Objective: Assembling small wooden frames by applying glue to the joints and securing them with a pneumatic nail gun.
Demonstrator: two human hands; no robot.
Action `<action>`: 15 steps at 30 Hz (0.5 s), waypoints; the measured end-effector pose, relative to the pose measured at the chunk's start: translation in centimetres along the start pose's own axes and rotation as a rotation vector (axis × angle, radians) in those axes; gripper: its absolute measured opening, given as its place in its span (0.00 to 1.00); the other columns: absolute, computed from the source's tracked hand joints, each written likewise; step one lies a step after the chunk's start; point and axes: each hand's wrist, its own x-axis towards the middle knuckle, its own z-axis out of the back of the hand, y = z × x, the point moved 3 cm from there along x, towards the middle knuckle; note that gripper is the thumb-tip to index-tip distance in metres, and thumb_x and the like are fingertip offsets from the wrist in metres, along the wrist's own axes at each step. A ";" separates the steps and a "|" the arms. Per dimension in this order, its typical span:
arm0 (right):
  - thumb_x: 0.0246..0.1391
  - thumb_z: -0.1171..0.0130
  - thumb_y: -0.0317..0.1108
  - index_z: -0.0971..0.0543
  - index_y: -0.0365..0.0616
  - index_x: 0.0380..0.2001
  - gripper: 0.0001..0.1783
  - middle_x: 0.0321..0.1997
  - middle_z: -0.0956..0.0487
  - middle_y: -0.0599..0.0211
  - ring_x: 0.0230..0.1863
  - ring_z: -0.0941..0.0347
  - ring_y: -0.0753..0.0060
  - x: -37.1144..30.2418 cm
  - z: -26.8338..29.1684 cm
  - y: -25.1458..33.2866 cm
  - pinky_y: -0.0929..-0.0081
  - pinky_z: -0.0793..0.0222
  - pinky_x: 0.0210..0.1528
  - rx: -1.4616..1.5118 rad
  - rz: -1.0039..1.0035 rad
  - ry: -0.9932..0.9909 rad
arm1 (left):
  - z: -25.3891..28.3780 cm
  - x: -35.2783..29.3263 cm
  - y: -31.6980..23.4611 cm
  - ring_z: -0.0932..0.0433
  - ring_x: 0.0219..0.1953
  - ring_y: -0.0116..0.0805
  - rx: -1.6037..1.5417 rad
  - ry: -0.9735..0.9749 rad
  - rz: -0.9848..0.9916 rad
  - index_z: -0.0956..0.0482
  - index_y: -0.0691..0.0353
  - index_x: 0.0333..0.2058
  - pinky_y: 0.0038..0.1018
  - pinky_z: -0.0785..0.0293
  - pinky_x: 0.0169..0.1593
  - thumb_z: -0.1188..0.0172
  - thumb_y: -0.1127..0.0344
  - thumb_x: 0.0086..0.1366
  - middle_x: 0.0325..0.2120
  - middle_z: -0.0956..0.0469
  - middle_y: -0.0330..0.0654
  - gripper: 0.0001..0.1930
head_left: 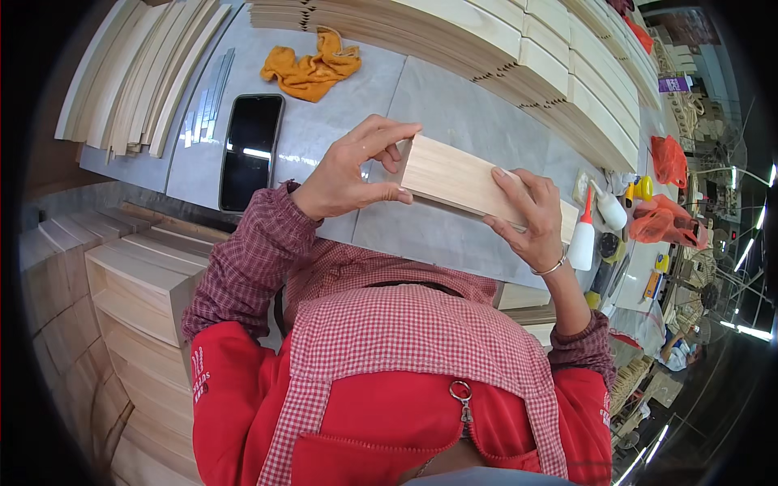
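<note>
Between my two hands is a long, pale wooden box (458, 176), tilted slightly down to the right above the grey tabletop. My left hand (356, 168) grips its left end, with the index finger at the upper corner and the thumb at the lower one. Around the box's right part closes my right hand (531, 217), its fingers on the top face and the thumb along the near edge. The box's underside and far side are hidden. Just right of my right hand stands a white glue bottle (582, 243) with a red nozzle.
Long wooden pieces (486, 57) are stacked along the table's far side. Wooden strips (142, 73) lie far left, near a black phone (251, 154) and an orange cloth (312, 66). Another white bottle (609, 206) and red plastic bags (668, 162) sit right. Stacked wooden boxes (138, 292) stand lower left.
</note>
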 end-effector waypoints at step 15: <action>0.42 0.34 0.45 0.26 0.55 0.54 0.32 0.49 0.29 0.65 0.44 0.36 0.66 -0.2 0.0 -0.2 0.69 0.44 0.50 -0.012 -0.006 -0.016 | -0.1 0.4 1.4 0.33 0.37 0.26 -0.116 -0.010 -0.013 0.25 0.55 0.51 0.20 0.32 0.45 0.25 0.74 0.39 0.44 0.33 0.37 0.36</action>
